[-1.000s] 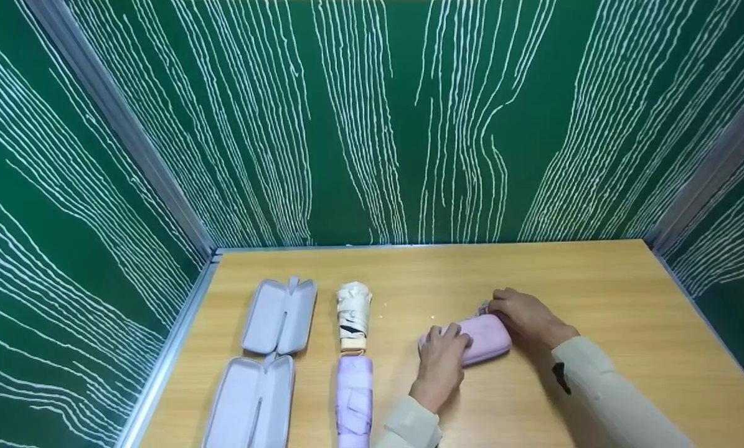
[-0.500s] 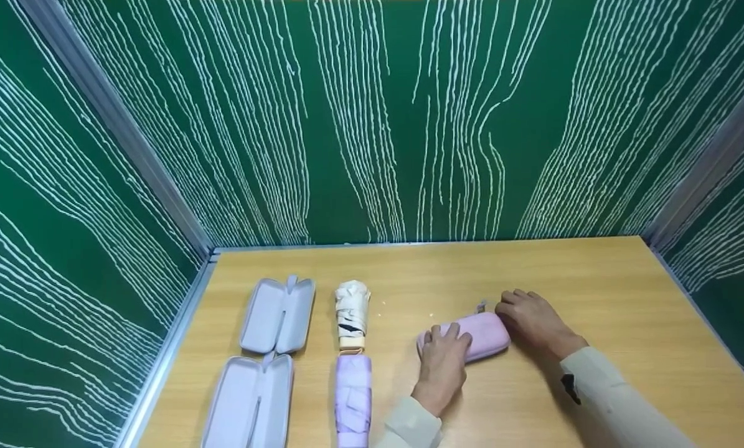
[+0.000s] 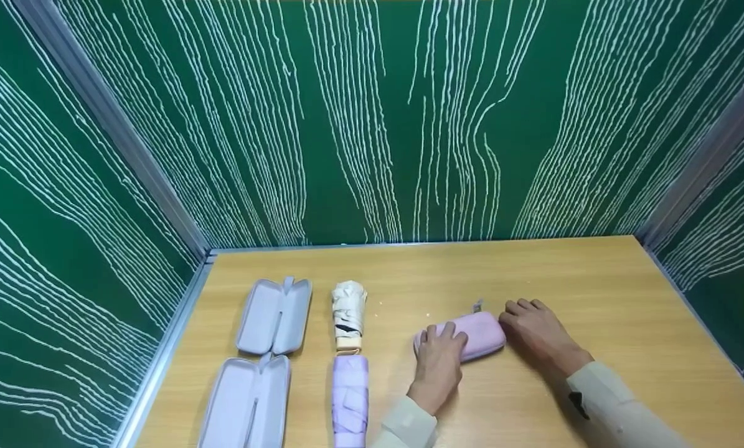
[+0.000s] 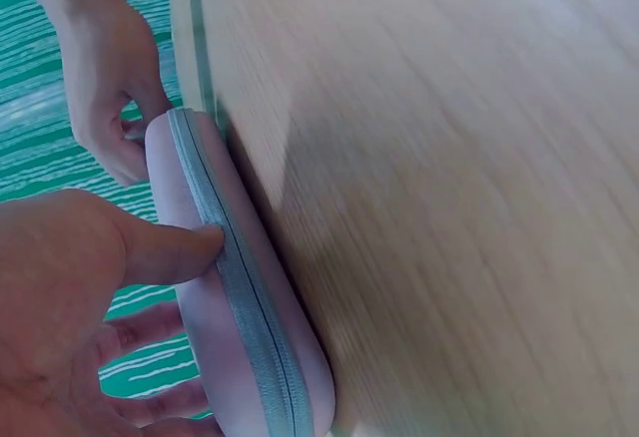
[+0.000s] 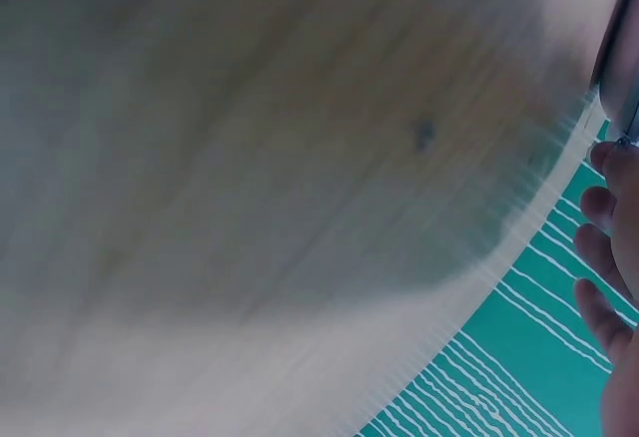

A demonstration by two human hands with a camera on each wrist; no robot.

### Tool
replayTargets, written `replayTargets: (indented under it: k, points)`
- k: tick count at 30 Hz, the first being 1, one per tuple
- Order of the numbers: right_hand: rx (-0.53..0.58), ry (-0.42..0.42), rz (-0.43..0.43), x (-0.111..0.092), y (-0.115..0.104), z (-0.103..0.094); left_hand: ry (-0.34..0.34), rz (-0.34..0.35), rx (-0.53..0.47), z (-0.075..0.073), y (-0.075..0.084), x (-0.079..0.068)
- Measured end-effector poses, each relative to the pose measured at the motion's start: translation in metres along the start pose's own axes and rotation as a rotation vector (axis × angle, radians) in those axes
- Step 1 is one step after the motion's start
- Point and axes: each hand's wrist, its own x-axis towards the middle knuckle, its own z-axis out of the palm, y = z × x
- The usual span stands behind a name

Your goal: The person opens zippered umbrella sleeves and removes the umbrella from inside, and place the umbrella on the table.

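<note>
A pink zip case (image 3: 479,336) lies on the table, a small grey strap loop (image 3: 478,305) standing out at its far side. My left hand (image 3: 439,367) grips its left part. In the left wrist view the thumb presses on the grey zip band (image 4: 240,267) while the other fingers reach over the pink shell. At the case's right end is my right hand (image 3: 536,330), fingers bent, thumb and forefinger pinching at the zip. In the right wrist view its fingertips (image 5: 603,155) meet a small dark zip pull (image 5: 624,141), mostly hidden by the hand.
Two cases with grey insides lie spread open at the left, the far one (image 3: 259,317) and the near one (image 3: 228,398). Beside them are a folded cream umbrella (image 3: 349,308) and a folded purple umbrella (image 3: 350,392). Green walls with white lines border the wooden table (image 3: 571,267).
My right hand has moved from the strap loop at the far right corner round to the case's right end. The left hand keeps its grip on the case.
</note>
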Motion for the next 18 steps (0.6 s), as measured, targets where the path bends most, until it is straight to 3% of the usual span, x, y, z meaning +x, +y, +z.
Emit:
replayTargets:
  k: [3, 14, 18]
  points:
    - [-0.005, 0.013, -0.004, -0.005, -0.002, 0.000, 0.002, -0.004, -0.012, 0.000, 0.000, 0.000]
    - [0.018, 0.197, -0.046, -0.015, -0.007, 0.002, -0.014, -0.030, -0.022, 0.001, 0.002, 0.001]
    - [0.014, 0.228, -0.054, -0.016, -0.010, -0.002, -0.004, -0.046, -0.020, 0.001, 0.004, 0.000]
